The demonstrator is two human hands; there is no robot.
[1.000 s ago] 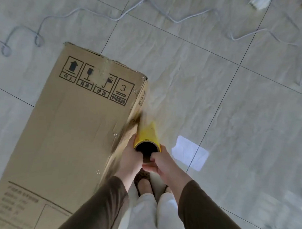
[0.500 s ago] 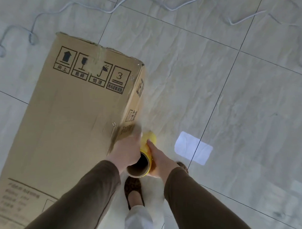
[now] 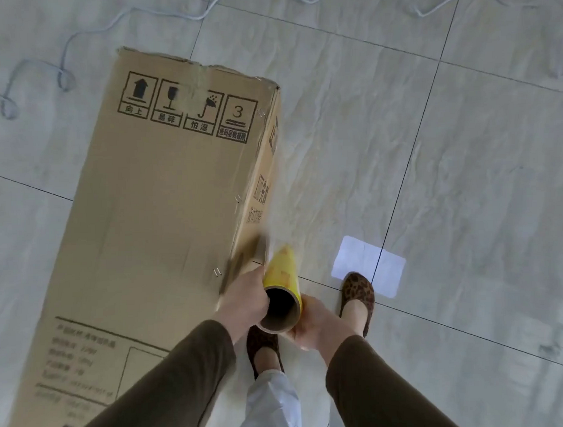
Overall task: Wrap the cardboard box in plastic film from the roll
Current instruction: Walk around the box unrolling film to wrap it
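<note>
A tall brown cardboard box (image 3: 165,211) with printed handling symbols stands on the tiled floor and fills the left of the view. The film roll (image 3: 281,293), yellow with a cardboard core, points away from me beside the box's right face. My left hand (image 3: 245,297) grips the roll's left side at the core end. My right hand (image 3: 316,324) holds it from below on the right. A sheet of clear film (image 3: 274,213) stretches from the roll up along the box's right face.
Grey floor tiles (image 3: 448,175) spread to the right. A white cable (image 3: 61,67) loops on the floor behind the box. A bright light patch (image 3: 368,264) lies by my right shoe (image 3: 358,293); my left shoe (image 3: 262,351) is under the roll.
I have stepped forward along the box's right side; my right foot now leads. The roll tilted from upright to pointing away, and the film runs further along the box face.
</note>
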